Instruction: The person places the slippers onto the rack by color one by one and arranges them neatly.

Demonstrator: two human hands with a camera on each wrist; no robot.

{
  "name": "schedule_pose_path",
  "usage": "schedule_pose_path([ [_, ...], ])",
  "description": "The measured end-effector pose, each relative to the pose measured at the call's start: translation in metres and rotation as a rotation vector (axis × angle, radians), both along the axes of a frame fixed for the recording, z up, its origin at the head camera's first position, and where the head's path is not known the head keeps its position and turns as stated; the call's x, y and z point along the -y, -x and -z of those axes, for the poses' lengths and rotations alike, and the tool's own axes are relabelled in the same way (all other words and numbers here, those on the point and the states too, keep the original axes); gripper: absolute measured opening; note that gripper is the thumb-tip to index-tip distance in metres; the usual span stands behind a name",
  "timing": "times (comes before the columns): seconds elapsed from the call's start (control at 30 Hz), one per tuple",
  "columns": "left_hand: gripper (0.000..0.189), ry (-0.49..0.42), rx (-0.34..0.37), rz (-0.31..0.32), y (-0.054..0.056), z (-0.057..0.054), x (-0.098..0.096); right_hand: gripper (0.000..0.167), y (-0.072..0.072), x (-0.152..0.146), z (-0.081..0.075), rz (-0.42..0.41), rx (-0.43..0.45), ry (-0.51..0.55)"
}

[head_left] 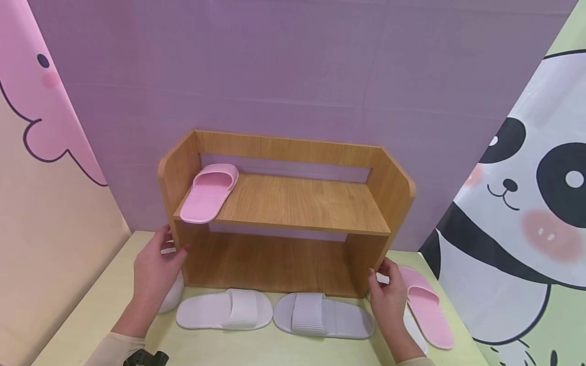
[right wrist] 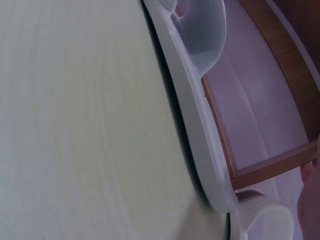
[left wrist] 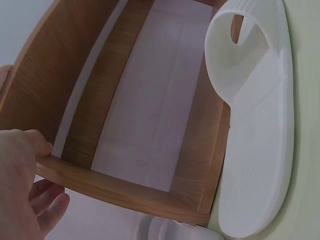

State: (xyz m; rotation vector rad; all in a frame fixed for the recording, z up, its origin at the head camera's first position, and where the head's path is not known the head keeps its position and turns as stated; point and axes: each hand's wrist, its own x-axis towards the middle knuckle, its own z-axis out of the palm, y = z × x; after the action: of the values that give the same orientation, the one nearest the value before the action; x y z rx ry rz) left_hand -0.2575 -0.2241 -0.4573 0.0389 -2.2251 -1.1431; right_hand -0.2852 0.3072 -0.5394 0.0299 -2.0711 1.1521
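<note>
A small two-tier wooden shoe rack [head_left: 297, 203] stands at the back of the table. My left hand [head_left: 153, 269] grips the front edge of its left side panel, thumb inside and fingers outside, as the left wrist view shows of that hand [left wrist: 20, 175]. On the opposite side my right hand [head_left: 389, 295] pinches the lower front edge of the right panel. One pink slipper [head_left: 206, 201] lies on the upper board at the left, toe strap toward the back. In front of the rack lie a white slipper [head_left: 201, 311] and a pale lilac-grey slipper [head_left: 350, 319], strap ends facing each other.
Beside the right hand lie a second pink slipper [head_left: 432, 317] and a white slipper [head_left: 414, 333], partly hidden. Another white slipper [head_left: 173, 297] shows behind the left wrist. A purple backdrop [head_left: 293, 76] rises behind the rack, with cartoon-printed panels on both sides.
</note>
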Motion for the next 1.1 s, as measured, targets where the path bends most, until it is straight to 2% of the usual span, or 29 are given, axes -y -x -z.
schedule_pose_path([
  [0.3,0.045,0.009,-0.012,0.007,0.008,0.009,0.004,0.040,-0.001,0.000,0.000,-0.003,-0.001,0.005],
  [0.67,0.038,0.043,-0.025,0.021,0.011,0.014,0.008,0.040,-0.001,0.001,-0.004,-0.022,-0.015,0.014],
  [1.1,0.041,0.037,0.017,0.020,0.014,0.018,0.009,0.040,-0.006,0.001,-0.011,-0.037,0.017,-0.007],
])
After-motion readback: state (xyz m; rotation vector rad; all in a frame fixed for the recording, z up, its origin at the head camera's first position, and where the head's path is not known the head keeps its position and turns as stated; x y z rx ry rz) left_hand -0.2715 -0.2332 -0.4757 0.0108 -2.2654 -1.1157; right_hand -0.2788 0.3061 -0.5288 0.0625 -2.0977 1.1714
